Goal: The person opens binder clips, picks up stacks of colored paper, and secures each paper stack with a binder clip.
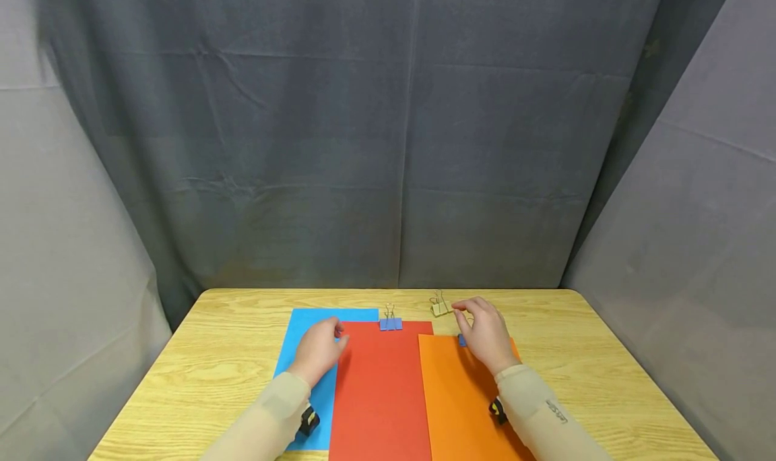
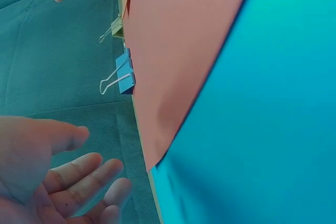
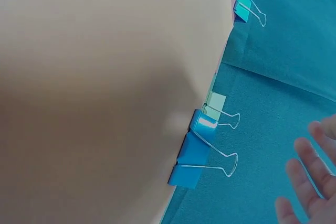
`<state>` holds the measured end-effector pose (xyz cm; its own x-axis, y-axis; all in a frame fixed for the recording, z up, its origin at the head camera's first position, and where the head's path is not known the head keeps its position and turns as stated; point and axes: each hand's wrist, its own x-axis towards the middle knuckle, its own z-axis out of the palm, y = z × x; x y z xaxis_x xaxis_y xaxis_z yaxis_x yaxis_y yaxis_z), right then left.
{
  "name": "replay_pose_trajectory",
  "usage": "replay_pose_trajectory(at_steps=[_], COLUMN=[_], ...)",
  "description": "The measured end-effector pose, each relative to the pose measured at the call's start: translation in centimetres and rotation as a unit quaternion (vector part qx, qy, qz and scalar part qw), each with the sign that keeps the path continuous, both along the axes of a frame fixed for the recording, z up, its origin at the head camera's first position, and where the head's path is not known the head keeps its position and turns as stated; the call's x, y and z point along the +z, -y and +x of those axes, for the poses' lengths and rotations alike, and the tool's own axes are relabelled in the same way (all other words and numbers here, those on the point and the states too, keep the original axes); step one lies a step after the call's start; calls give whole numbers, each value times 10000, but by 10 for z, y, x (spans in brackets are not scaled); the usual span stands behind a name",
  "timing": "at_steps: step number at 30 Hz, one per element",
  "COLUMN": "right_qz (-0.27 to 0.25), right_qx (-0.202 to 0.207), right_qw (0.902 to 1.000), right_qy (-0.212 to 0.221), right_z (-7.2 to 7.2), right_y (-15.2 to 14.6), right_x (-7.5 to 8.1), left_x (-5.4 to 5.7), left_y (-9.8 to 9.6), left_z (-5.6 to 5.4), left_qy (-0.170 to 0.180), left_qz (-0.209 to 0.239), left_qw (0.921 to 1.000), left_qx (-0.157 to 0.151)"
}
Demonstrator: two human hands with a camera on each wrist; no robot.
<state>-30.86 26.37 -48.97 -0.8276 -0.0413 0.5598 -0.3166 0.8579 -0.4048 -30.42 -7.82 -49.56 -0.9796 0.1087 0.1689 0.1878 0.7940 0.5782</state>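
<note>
My left hand hovers over the blue sheet and the left edge of the red sheet, its fingers relaxed and holding nothing. A blue binder clip with raised wire handles grips the red sheet's top edge. My right hand is above the top edge of the orange sheet, empty, its fingers apart from the clips in the right wrist view. Partly hidden by that hand, another blue binder clip sits on the orange sheet's edge. A yellow binder clip lies beyond, near the right fingertips.
The sheets overlap on a wood-grain table, red over blue and orange over red. A grey curtain hangs behind the table's far edge. Pale cloth hangs at the right side, and more at the left.
</note>
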Motion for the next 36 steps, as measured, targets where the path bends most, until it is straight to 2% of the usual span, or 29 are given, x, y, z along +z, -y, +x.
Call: replay_pose_trajectory(at_steps=[10, 24, 31, 36], right_qz=[-17, 121, 319, 459], right_qx=[18, 43, 57, 152], right_qw=[9999, 9996, 9991, 9984], right_qy=[-103, 266, 287, 290], right_z=[2, 7, 9, 11], right_y=[1, 10, 13, 15], right_x=[0, 9, 11, 14], left_x=[6, 14, 16, 18], left_y=[1, 1, 0, 1], left_z=[8, 14, 14, 16], left_qy=[-121, -336, -529, -492], left_qz=[102, 209, 163, 193], left_qw=[9999, 9992, 9984, 9986], left_qx=[35, -5, -67, -83])
